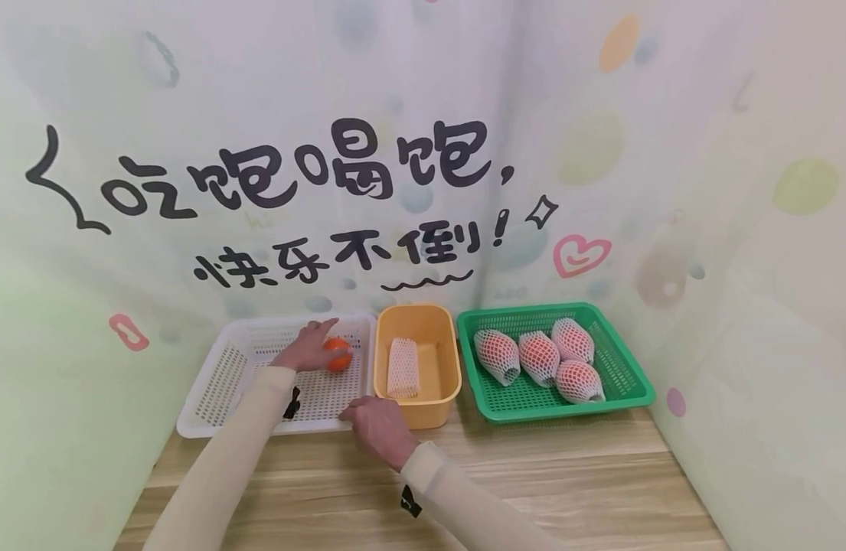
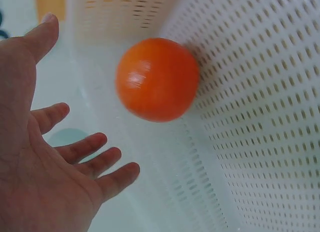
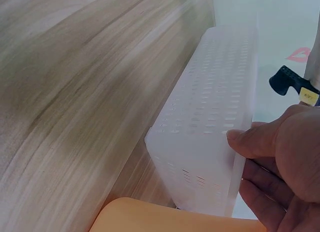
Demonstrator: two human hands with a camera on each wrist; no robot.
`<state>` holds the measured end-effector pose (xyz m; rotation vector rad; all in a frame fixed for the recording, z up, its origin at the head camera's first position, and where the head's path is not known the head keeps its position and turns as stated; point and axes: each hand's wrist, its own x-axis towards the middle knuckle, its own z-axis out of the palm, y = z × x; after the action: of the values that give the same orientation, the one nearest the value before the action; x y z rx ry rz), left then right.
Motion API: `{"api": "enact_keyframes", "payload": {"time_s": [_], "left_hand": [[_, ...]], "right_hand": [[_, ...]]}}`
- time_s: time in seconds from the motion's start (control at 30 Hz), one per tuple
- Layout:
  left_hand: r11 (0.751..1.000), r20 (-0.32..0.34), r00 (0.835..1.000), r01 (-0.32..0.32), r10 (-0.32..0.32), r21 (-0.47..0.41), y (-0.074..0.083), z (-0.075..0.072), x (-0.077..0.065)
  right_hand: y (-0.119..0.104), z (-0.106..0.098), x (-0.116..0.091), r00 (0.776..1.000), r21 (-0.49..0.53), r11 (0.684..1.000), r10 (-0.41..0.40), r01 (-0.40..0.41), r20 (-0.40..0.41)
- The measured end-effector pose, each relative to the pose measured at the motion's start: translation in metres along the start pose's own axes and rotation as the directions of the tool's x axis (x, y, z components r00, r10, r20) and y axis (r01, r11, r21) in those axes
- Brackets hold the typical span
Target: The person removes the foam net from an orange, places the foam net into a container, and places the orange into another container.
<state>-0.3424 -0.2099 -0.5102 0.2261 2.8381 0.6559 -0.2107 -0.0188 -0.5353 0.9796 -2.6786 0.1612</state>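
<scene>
A round orange-red fruit lies in the white perforated basket, towards its back right corner. My left hand reaches over the basket beside the fruit. In the left wrist view, its fingers and thumb are spread, with a gap between them and the fruit. My right hand is at the basket's front right corner. There it pinches the white basket's rim, the thumb on the outer wall and the other fingers behind the rim.
Right beside the white basket stands a yellow-orange bin holding a white foam net sleeve. Farther right, a green basket holds several reddish fruits in foam nets. Printed curtain walls enclose the wooden table.
</scene>
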Motion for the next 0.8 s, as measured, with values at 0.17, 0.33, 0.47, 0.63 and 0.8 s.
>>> {"api": "enact_keyframes", "payload": {"time_s": [0.17, 0.33, 0.47, 0.63, 0.8], "left_hand": [[1.000, -0.032, 0.999, -0.013, 0.012, -0.025, 0.006, -0.007, -0.014], [0.997, -0.078, 0.996, -0.048, 0.043, -0.059, 0.011, -0.010, -0.027], [0.993, -0.117, 0.991, -0.080, 0.069, -0.090, 0.012, -0.010, -0.038], [0.990, -0.149, 0.984, -0.108, 0.095, -0.085, 0.014, -0.009, -0.054], [0.984, -0.178, 0.975, -0.151, 0.134, -0.090, 0.019, -0.002, -0.069]], "right_hand": [[0.000, 0.002, -0.001, 1.000, 0.002, 1.000, -0.010, 0.010, 0.005], [0.001, 0.002, -0.006, 0.999, 0.058, 0.998, -0.015, 0.013, 0.031], [0.005, -0.004, -0.011, 0.997, 0.134, 0.990, -0.056, 0.048, 0.058], [0.014, -0.019, -0.019, 0.990, 0.276, 0.956, -0.122, 0.098, 0.072], [0.024, -0.037, -0.031, 0.989, 0.340, 0.932, -0.147, 0.127, 0.033]]}}
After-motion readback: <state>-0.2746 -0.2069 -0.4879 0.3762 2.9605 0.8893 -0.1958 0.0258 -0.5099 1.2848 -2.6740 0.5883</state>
